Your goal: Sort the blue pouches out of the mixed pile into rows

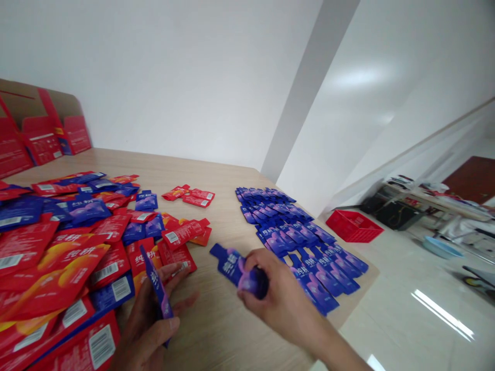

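Observation:
My left hand (150,319) holds a blue-purple pouch (158,286) nearly edge-on between thumb and fingers, beside the mixed pile of pouches. My right hand (270,293) grips another blue-purple pouch (234,265), its narrow spout end pointing up and left, over bare wood. To the left lies a heap of red-orange pouches (73,252) mixed with blue ones (88,208), overlapping at many angles. On the right, blue-purple pouches (309,268) lie in overlapping rows, printed side up, close to my right wrist.
Red display boxes (42,139) stand at the back left against the wall. A few red pouches (199,197) lie mid-table (216,175). Beyond the table's right edge, a red crate (353,226) and a light-blue basin (443,247) stand on the shiny floor.

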